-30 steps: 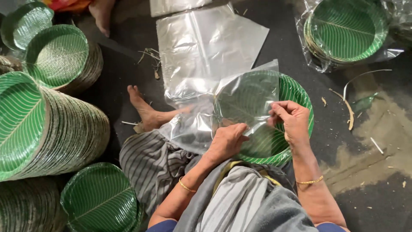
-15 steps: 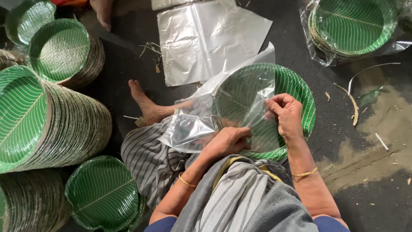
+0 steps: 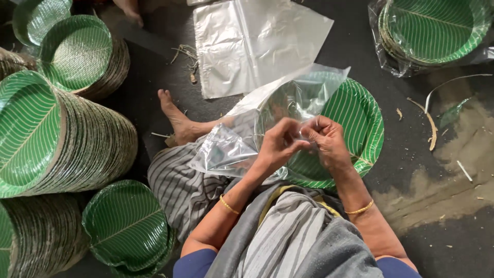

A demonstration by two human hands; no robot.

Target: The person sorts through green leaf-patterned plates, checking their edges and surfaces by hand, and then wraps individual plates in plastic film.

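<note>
Plastic bag (image 3: pixel 242 149) mouth pinched by left hand (image 3: pixel 278 144) and right hand (image 3: pixel 327 141) over green plates (image 3: pixel 355 123); opening step. Next, I judge: part the mouth, keep grip.

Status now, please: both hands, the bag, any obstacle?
Left hand and right hand together, pinching clear plastic bag. Bag over green plate stack. Nothing blocks.

1. One view only, from a camera on the person's head.
2. It faces almost straight down over the lap onto the dark floor (image 3: pixel 360 46).
3. It sits close: the hands (image 3: pixel 303 141) fill the centre, forearms running to the bottom edge.
4. Plate stacks (image 3: pixel 62 139) are cut off at the left and top-right edges.
</note>
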